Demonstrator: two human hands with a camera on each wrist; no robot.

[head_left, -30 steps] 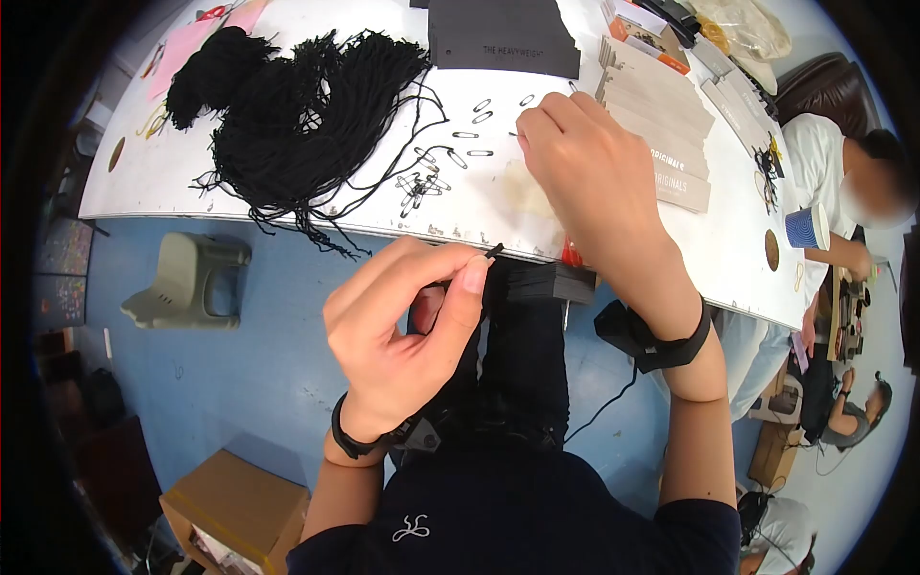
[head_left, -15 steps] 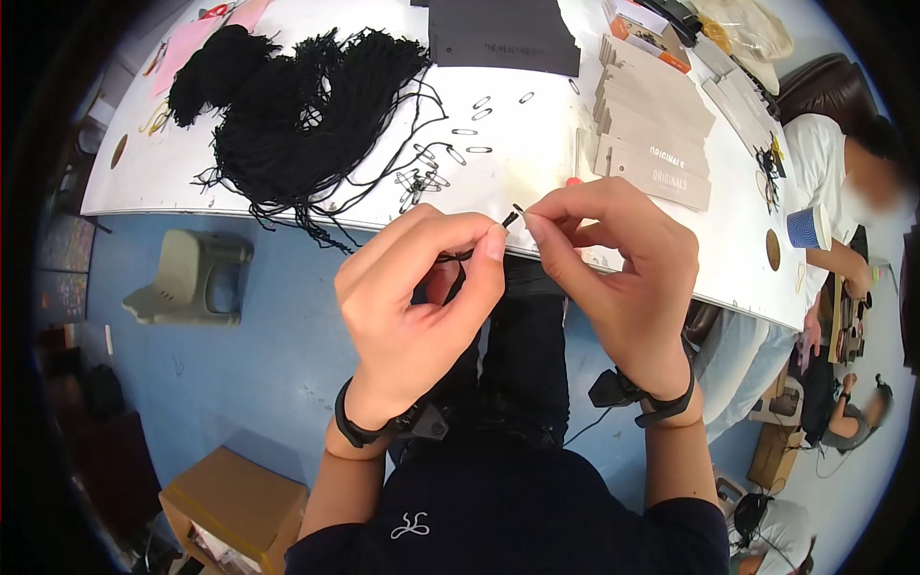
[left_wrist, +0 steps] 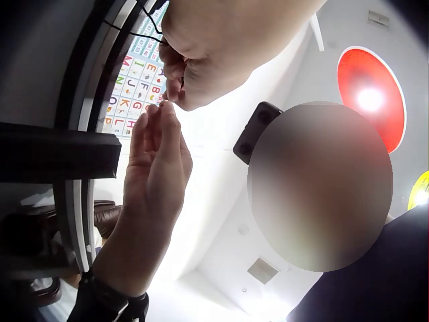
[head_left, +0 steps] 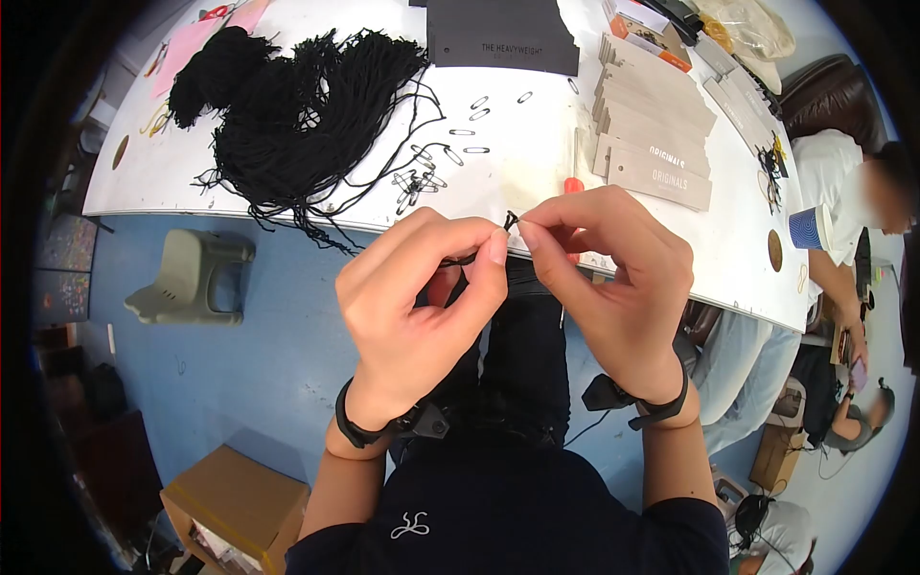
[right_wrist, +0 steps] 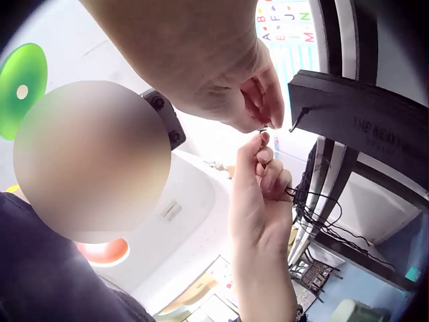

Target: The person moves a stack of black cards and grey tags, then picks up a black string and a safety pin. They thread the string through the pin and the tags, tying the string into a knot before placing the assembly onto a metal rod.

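Observation:
In the head view my left hand (head_left: 412, 307) pinches the end of a black cord (head_left: 509, 221) between thumb and forefinger. My right hand (head_left: 613, 273) meets it, pinching a small black safety pin (head_left: 515, 217) at the cord's tip. The fingertips of both hands almost touch, over the table's front edge. In the right wrist view, loose black cord (right_wrist: 312, 215) trails from the left hand's curled fingers. Several more safety pins (head_left: 419, 182) lie scattered on the table beyond the hands. The fingertips hide much of the pin.
A large bundle of black cords (head_left: 297, 134) covers the left of the white table (head_left: 517, 182). Black cards (head_left: 503, 38) lie at the back, grey tags (head_left: 656, 115) at the right. A red-handled tool (head_left: 573, 186) is behind the right hand. A paper cup (head_left: 811, 228) stands near another person.
My right hand has come back from the scattered pins with a safety pin and moved down to the left hand's cord. The left hand rose slightly; pin and cord tip now meet.

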